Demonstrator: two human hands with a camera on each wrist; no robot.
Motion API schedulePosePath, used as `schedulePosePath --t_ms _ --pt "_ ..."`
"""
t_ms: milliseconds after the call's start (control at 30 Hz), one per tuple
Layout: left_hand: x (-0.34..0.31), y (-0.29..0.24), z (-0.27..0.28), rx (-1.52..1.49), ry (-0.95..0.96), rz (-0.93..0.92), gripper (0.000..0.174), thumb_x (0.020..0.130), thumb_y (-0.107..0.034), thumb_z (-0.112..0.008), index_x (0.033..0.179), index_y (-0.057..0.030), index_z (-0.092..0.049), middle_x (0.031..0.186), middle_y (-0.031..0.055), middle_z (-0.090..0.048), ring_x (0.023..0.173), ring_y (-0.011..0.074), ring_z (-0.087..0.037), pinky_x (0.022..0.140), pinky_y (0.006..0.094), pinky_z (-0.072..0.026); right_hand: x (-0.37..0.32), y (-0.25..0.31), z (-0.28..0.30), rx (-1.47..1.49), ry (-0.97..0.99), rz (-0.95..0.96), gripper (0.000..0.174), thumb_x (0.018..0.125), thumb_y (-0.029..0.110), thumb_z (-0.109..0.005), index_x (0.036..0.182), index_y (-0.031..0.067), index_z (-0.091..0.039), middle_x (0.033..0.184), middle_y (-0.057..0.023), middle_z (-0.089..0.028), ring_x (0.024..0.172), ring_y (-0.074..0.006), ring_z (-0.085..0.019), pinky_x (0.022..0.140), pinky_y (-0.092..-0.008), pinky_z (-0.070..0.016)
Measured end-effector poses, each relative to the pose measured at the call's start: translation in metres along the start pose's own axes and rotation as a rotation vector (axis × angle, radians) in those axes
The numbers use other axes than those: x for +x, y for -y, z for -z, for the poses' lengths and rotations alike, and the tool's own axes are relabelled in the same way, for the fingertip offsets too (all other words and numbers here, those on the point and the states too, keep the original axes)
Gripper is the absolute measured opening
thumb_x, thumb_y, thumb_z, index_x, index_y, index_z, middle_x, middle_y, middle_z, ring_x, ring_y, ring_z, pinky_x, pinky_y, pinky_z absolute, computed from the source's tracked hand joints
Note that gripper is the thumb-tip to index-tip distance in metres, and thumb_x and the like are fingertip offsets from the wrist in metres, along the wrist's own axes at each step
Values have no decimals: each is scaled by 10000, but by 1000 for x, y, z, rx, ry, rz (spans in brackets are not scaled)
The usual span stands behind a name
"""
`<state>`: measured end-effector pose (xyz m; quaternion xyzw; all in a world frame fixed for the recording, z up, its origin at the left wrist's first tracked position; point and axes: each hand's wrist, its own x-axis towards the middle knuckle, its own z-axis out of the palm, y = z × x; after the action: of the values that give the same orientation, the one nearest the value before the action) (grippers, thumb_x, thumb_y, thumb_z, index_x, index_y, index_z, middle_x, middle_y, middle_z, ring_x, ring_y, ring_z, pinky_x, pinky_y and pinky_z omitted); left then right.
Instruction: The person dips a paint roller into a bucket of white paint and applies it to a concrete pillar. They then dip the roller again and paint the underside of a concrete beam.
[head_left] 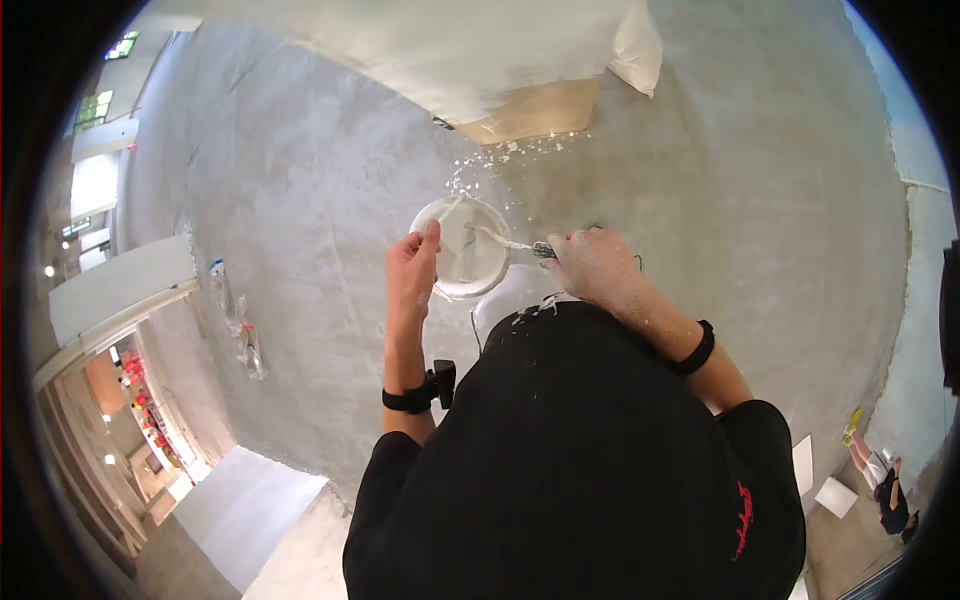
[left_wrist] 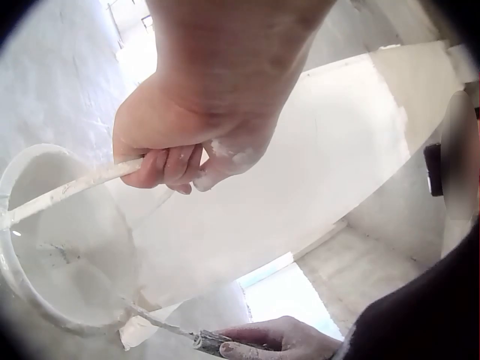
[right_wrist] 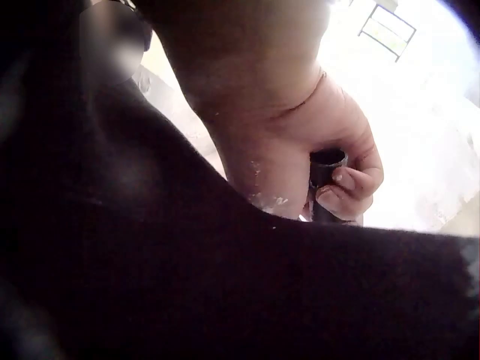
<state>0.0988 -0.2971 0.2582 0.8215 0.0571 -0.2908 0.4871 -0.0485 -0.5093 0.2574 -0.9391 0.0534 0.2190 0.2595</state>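
A white bucket [head_left: 420,222] of pale wet material stands in front of the person, its rim [left_wrist: 16,281] showing at the left of the left wrist view. The left hand [head_left: 411,275] curls its fingers round a thin whitish stick [left_wrist: 79,184] that slants across the bucket. In the right hand [head_left: 598,268] is a dark handle [right_wrist: 324,174], gripped by curled fingers. A coated shaft [head_left: 508,241] runs from that handle into the bucket. White smears cover parts of both hands.
White splatter [head_left: 470,175] lies on the floor beyond the bucket, near a brown board [head_left: 535,112]. A white sack [head_left: 637,50] is at the top. Plastic-wrapped items [head_left: 243,330] lie at the left. Another person [head_left: 888,490] is at the far lower right.
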Motion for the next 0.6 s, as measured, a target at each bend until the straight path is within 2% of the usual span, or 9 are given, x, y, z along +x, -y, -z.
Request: schedulePosePath --t_ms 67,133,233,300,333,367,433,567,600 --pt "-3 -5 -19 26 5 4 463 890 -424 -631 664 -28 -559 514 -50 -397 434 48 -340 412 238 -251 -14 -19 5 11 -2 -9 271 917 278 -527 1000 39 -623 771 -124 -635 764 -316 -643 690 -427 -507" --pt "-8 -7 -42 34 6 4 462 891 -422 -630 663 -27 -561 515 -48 -399 435 49 -339 412 238 -256 -39 -39 12 25 -188 21 255 905 286 -552 946 45 -624 788 -134 -646 756 -317 -642 682 -417 -508" --pt "-10 -17 -73 21 47 0 443 898 -403 -627 673 -26 -566 516 -47 -397 439 49 -336 413 236 -275 -81 -66 33 40 -237 -41 278 895 299 -555 935 34 -629 816 -148 -656 737 -309 -651 639 -416 -508" --pt "-16 -25 -90 -102 87 37 392 904 -363 -639 682 -61 -524 511 -82 -329 422 27 -252 404 222 -212 -103 -86 41 67 -313 -72 266 897 291 -555 963 48 -639 824 -140 -657 738 -310 -649 639 -416 -506" --pt "-17 -27 -98 -108 80 30 392 904 -363 -639 682 -61 -524 511 -82 -329 422 27 -252 404 222 -212 -112 -96 44 107 -384 -109 259 899 284 -554 991 61 -649 832 -132 -658 739 -310 -647 639 -416 -504" --pt "-15 -30 -105 -119 92 40 384 906 -357 -637 691 -61 -524 520 -81 -333 429 28 -255 408 219 -214 -117 -105 49 103 -390 -102 259 899 284 -554 991 61 -649 832 -132 -658 739 -310 -647 639 -416 -504" --pt "-13 -36 -113 -131 106 43 375 908 -352 -635 700 -61 -524 529 -81 -338 436 29 -258 411 216 -215 -126 -118 56 277 -392 -132 269 880 264 -603 1047 63 -667 837 -136 -664 719 -323 -635 631 -389 -500" --pt "-10 -42 -120 -141 126 38 362 911 -344 -632 710 -62 -527 545 -82 -343 447 29 -263 415 215 -219 -135 -123 56 280 -469 -148 250 872 255 -618 1001 50 -679 819 -144 -663 693 -320 -633 614 -392 -495" --pt "-10 -44 -121 -153 134 32 356 912 -340 -630 712 -63 -529 548 -83 -343 447 29 -263 414 216 -219 -135 -124 54 253 -449 -178 245 883 271 -595 1014 79 -673 812 -137 -660 704 -328 -633 614 -405 -499"
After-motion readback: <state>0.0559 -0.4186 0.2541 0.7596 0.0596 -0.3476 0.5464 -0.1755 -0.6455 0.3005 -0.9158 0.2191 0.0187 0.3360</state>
